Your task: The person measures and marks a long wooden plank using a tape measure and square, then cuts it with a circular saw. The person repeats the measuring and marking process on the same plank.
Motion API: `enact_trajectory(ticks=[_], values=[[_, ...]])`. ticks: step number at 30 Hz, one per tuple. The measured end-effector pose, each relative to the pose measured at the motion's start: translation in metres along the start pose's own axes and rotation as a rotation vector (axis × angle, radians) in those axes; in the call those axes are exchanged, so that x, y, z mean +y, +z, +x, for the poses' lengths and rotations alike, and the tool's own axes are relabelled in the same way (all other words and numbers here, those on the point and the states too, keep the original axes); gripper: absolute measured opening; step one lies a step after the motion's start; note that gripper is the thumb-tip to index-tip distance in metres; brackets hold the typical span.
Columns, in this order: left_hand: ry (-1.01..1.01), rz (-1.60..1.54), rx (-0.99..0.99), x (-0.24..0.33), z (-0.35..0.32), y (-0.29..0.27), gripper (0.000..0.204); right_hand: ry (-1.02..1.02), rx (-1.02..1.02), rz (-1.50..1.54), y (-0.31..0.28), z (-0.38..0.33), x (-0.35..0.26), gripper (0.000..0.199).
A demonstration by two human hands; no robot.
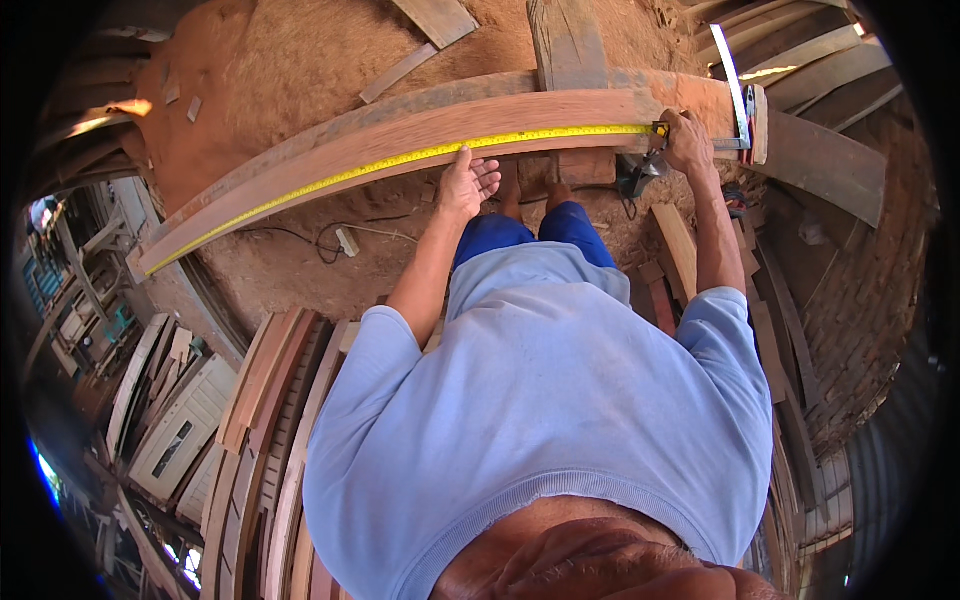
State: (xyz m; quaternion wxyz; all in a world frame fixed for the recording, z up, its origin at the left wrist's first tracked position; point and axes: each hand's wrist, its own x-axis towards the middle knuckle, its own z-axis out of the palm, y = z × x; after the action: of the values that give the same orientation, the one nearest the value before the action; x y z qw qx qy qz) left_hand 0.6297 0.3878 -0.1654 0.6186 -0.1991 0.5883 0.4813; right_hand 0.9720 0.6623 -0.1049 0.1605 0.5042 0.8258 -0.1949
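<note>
A long reddish wooden plank [430,128] lies across a worn workbench in front of me. Along its near edge stretches the yellow blade of a tape measure [330,181], running from the plank's far left end to my right hand. My right hand [688,140] is closed around the tape's dark case at the plank's right end; its fingers partly hide the case. My left hand [468,184] is open, palm turned inward, with the thumb tip at the blade's near edge and the other fingers apart below the plank.
A metal bar clamp [738,95] stands at the bench's right end. Just below my right hand is a dark power tool [640,172]. Stacked boards [265,400] lie at my left, with more timber [830,75] at the far right. A cable [318,243] trails over the dirt floor.
</note>
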Motion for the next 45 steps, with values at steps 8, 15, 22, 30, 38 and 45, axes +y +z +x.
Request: enact_trajectory(ticks=[8,15,22,30,38,45], values=[[0.106,-0.283,0.055,0.020,0.003,-0.085,0.062,0.020,-0.193,-0.118,-0.006,0.014,-0.010,0.038],[0.310,-0.343,0.269,0.078,-0.017,-0.124,0.028,-0.096,-0.444,0.208,0.042,-0.002,0.018,0.039],[0.484,-0.505,0.194,0.080,-0.046,-0.171,0.026,-0.212,-0.654,0.737,0.004,-0.021,-0.085,0.033],[0.506,-0.554,0.164,0.093,-0.051,-0.192,0.029,-0.460,-0.647,0.789,-0.015,-0.028,-0.136,0.040],[0.521,-0.512,0.046,0.090,-0.055,-0.182,0.028,-0.442,-0.656,0.713,-0.029,-0.030,-0.136,0.039],[0.513,-0.539,0.111,0.088,-0.054,-0.175,0.029,-0.469,-0.606,0.743,-0.024,-0.033,-0.128,0.038]])
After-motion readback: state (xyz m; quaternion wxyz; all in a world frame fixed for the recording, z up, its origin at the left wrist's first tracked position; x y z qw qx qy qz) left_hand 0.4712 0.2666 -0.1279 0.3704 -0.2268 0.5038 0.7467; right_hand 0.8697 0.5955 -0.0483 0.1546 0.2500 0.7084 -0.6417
